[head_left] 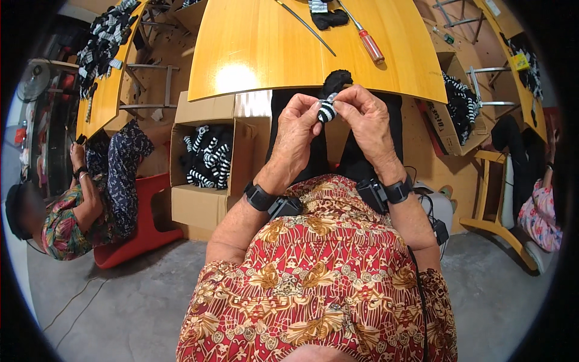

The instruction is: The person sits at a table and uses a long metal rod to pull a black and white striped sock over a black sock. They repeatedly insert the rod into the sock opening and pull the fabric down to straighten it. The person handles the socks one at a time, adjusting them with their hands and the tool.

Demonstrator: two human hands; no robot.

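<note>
Right now, from my remote seat, I have 2 bare hands working a small black-and-white knit piece [326, 113] just short of the table [253, 57]. The left hand [297, 128] pinches its striped end from the left between thumb and fingers; the right hand [365, 122] grips its upper edge from the right, thumb and forefinger pressed together. Its black end sticks up beyond the fingertips, past the table's near edge.

I judge this piece to be partway through handling, since neither hand has let go. Ahead of the fingers, near the far edge in my view, lies another knit piece [329, 19], out of the hands. Between it and the fingers lie a red-handled screwdriver [370, 47] and a thin dark rod [309, 29], both untouched. Left of and below the fingers, a box [199, 205] holds a pile of striped knits [208, 158]; to their right, a second box [446, 130] holds more. Plenty seems left around, but I cannot tell which pile is finished and which is waiting.

As for writing, I see dark printing on the right box's side, slanted away from me. I can make out no brand or label on the piece in the fingers.
</note>
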